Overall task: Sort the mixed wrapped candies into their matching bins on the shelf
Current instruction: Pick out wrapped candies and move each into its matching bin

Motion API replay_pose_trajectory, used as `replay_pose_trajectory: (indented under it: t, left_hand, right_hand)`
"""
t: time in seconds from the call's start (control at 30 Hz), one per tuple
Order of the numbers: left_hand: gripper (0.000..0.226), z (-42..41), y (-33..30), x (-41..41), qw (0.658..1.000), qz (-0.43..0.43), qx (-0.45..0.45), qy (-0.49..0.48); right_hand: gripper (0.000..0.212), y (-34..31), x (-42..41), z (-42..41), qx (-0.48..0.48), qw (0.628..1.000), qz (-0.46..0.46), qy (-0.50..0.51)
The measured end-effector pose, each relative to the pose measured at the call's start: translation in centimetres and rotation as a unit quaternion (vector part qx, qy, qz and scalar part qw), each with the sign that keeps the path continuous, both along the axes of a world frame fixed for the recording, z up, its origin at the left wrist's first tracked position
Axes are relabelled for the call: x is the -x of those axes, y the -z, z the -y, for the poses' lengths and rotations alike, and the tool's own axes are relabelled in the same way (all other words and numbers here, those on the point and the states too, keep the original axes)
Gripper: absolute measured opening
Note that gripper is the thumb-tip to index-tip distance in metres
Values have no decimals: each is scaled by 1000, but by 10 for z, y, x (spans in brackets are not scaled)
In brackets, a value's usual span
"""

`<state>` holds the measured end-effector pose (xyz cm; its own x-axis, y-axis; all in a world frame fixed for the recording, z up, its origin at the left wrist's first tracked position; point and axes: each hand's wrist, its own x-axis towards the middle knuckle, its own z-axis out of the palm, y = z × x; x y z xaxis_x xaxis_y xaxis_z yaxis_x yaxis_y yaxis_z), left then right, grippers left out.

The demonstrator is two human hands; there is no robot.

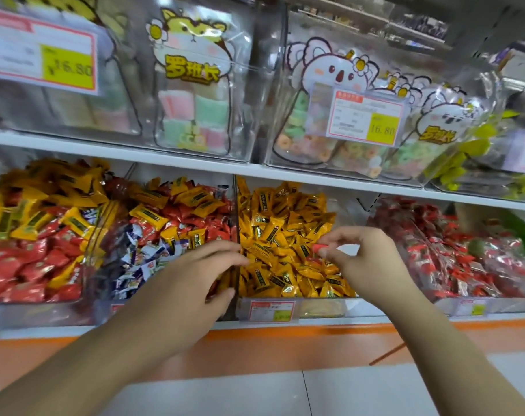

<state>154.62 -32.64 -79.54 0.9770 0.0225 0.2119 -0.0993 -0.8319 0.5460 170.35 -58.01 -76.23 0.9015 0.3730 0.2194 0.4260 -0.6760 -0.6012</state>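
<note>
Clear bins line the lower shelf. The far-left bin (pixel 33 307) holds red and yellow candies mixed. The bin beside it (pixel 165 232) holds red, yellow and blue-white candies mixed. The middle bin (pixel 267 309) holds yellow candies (pixel 285 235). The right bin (pixel 495 306) holds red-and-clear wrapped candies (pixel 453 259). My right hand (pixel 363 259) pinches a small red candy (pixel 319 247) above the yellow candies. My left hand (pixel 195 280) reaches across the divider between the mixed bin and the yellow bin; its fingers curl over candies, and what it holds is hidden.
The upper shelf carries clear boxes of bagged gummies (pixel 195 94) and ring sweets (pixel 339 145) with price tags (pixel 367 118). A white shelf edge (pixel 255 169) runs above the bins. An orange base strip (pixel 285 340) and white floor lie below.
</note>
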Motion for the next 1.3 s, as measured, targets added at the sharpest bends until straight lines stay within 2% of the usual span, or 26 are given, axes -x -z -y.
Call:
replay_pose_trajectory:
  t: [0.1, 0.2, 0.3, 0.53, 0.63, 0.67, 0.77, 0.83, 0.9, 1.03, 1.1, 1.2, 1.3]
  left_hand:
    - [41, -5, -8, 7, 999, 14, 32, -37]
    - [42, -10, -20, 17, 994, 19, 86, -61]
    - [27, -19, -31, 29, 988, 31, 124, -83]
    - [15, -72, -48, 55, 980, 35, 61, -186]
    - [15, -106, -54, 62, 962, 53, 14, -267]
    - [17, -117, -54, 64, 955, 47, -4, -294]
    - [49, -133, -51, 65, 940, 3, -63, -335]
    - [53, -125, -51, 62, 951, 8, -51, -306]
    - [51, -109, -49, 57, 966, 12, -51, -254]
    - [55, -76, -35, 42, 992, -4, -31, -121]
    - [58, -59, -27, 32, 997, -14, -26, -71]
    - [62, -35, -20, 18, 999, -24, -15, -32]
    - [63, -19, -15, 7, 999, -32, -24, -2]
  right_hand:
    - [12, -13, 35, -40, -76, 995, -40, -59]
    - [11, -16, 61, -74, -114, 986, -63, -102]
    - [12, -18, 77, -100, -127, 980, -74, -136]
    - [12, -21, 96, -143, -165, 960, -113, -196]
    - [12, -23, 93, -148, -155, 963, -111, -189]
    - [13, -22, 87, -146, -146, 967, -103, -181]
    - [26, -16, 61, -129, -79, 987, -37, -132]
    - [32, -9, 39, -111, 16, 996, 25, -90]
    - [43, 0, 19, -93, 107, 991, 43, -70]
    - [77, 27, -6, -75, 198, 973, -23, -118]
    - [85, 41, -10, -75, 234, 960, -56, -142]
    - [81, 53, -15, -75, 267, 955, -16, -128]
    - [55, 58, -26, -66, 241, 967, 10, -86]
